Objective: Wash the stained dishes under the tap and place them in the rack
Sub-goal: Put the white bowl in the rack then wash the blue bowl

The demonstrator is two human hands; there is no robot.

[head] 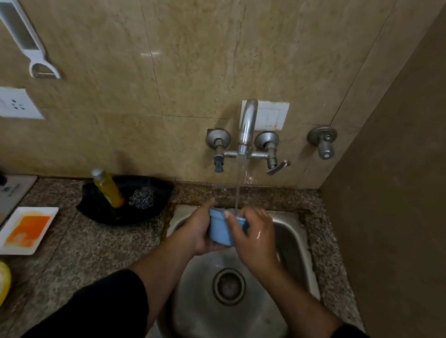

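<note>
Rinse step in hand. Blue cup (220, 230) over far end of sink (204, 289), under the running tap (248, 125). Left hand (198, 230) curled round its base and side; right hand (256, 237) fingers curled over the rim. Next, likely: rub inside, drain, carry to rack, which is out of view. Stained white plate (24, 228) waits left

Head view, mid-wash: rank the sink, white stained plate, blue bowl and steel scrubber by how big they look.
1. sink
2. white stained plate
3. blue bowl, partly covered by the left hand and right hand
4. steel scrubber
The bowl looks nearer the camera than the scrubber, so that pair is unsure.
</note>
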